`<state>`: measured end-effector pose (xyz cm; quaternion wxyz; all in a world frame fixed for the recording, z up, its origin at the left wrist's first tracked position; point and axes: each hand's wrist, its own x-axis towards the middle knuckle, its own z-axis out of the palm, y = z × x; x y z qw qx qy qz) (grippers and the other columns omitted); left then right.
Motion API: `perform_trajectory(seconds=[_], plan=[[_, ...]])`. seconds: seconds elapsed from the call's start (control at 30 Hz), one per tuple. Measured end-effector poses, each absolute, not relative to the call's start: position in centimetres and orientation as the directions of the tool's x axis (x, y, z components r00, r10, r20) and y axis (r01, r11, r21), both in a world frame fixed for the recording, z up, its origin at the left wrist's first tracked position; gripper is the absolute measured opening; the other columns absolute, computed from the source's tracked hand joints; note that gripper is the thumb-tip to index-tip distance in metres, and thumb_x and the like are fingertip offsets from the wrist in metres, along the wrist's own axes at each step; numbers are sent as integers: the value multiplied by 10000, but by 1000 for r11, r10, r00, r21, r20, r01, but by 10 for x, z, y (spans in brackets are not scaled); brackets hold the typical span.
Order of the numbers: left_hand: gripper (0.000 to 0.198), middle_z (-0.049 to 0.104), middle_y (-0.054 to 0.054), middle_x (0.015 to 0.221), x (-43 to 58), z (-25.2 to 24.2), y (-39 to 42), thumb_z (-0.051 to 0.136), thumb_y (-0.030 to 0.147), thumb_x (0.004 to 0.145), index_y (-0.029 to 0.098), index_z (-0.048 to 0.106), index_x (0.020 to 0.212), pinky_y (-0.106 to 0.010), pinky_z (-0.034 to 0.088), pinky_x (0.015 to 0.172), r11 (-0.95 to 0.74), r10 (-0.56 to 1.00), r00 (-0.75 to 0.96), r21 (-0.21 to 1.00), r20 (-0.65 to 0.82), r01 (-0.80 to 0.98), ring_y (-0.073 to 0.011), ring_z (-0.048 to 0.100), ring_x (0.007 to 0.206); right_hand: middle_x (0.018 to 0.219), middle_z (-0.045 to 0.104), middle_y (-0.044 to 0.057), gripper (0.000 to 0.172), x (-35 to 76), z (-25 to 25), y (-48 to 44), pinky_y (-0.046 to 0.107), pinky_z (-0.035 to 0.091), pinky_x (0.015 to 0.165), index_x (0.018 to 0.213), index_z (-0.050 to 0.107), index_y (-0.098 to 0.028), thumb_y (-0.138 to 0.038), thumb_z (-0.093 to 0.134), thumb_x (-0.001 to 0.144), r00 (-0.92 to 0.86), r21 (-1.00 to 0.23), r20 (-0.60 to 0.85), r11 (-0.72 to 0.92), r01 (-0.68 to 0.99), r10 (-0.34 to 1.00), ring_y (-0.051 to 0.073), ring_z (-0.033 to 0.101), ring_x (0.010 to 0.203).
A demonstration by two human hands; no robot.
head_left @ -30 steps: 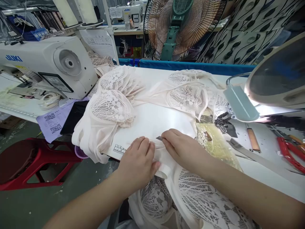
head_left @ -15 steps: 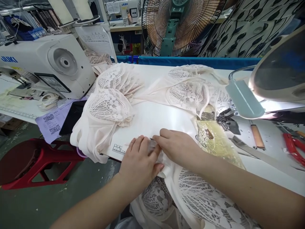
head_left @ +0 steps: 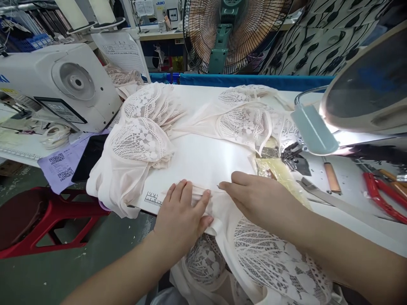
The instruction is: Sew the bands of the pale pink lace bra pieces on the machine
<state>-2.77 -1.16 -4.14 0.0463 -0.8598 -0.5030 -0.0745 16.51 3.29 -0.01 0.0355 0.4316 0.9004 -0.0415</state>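
My left hand [head_left: 182, 214] lies flat with fingers stretched over the pale fabric edge of a cream lace bra [head_left: 270, 258], pressing it against the white table's front edge. My right hand [head_left: 257, 197] is closed in a pinch just right of it, above the same edge. A tiny dark tip shows at its fingertips; what it belongs to is hidden in the hand. The bra's lace cups hang below the table edge, towards my lap. A stack of similar bras [head_left: 140, 140] lies left of my hands, and more lace bras [head_left: 240, 120] lie beyond them.
A white sewing machine [head_left: 60, 87] stands at left, near a red stool [head_left: 54, 220]. At right are a lamp [head_left: 314, 129], a wooden-handled tool [head_left: 332, 177], red-handled pliers [head_left: 381, 197] and a metal strip [head_left: 337, 201]. A fan [head_left: 219, 48] stands behind the table.
My right hand has moved right, away from my left fingers, along the fabric edge. My left hand stays on the fabric, its fingers slightly more spread. The view has shifted a little.
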Motion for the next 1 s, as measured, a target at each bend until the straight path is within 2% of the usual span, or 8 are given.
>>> perform_trajectory(seconds=[0.13, 0.3, 0.6, 0.9, 0.97, 1.0], plan=[[459, 482, -170, 1180, -28, -42, -13, 503, 448, 834, 247, 508, 1247, -511, 399, 944, -491, 856, 488, -25, 172, 871, -346, 439, 1164, 749, 560, 20, 305, 160, -4, 36, 225, 249, 437, 1020, 633, -184, -45, 495, 786, -623, -100, -33, 618, 780, 782, 119, 503, 578], [467, 482, -169, 1190, -28, -42, -14, 464, 445, 854, 235, 478, 1270, -513, 403, 937, -495, 853, 496, -48, 164, 867, -342, 439, 1167, 776, 566, 31, 272, 144, -14, 44, 234, 268, 461, 1047, 627, -189, -107, 467, 842, -663, -145, -16, 654, 742, 748, 128, 513, 606], [473, 482, -174, 1188, -28, -41, -13, 454, 446, 854, 237, 474, 1277, -515, 393, 948, -494, 857, 492, -24, 151, 869, -347, 433, 1172, 759, 547, 25, 246, 136, -17, 49, 248, 269, 472, 1032, 621, -185, -124, 493, 831, -684, -140, -47, 673, 726, 728, 136, 512, 611], [454, 483, -179, 1181, -26, -39, -13, 518, 431, 830, 248, 514, 1245, -509, 407, 936, -494, 857, 490, -19, 160, 869, -352, 447, 1151, 739, 540, 21, 317, 162, -7, 44, 244, 246, 429, 1000, 626, -159, -29, 556, 719, -698, -46, -131, 699, 714, 704, 118, 475, 521], [449, 478, -180, 1187, -27, -38, -13, 517, 427, 832, 244, 518, 1242, -513, 404, 937, -496, 857, 491, -12, 156, 868, -355, 445, 1155, 734, 555, 24, 280, 169, -3, 41, 244, 253, 429, 975, 628, -167, -37, 522, 751, -657, -73, -106, 653, 754, 746, 128, 496, 534], [453, 474, -181, 1194, -28, -38, -12, 521, 426, 830, 240, 516, 1243, -517, 402, 937, -500, 856, 495, -7, 149, 866, -357, 441, 1159, 746, 568, 30, 244, 172, -1, 39, 242, 276, 441, 963, 623, -170, -62, 490, 789, -623, -124, -65, 614, 780, 779, 135, 517, 560]])
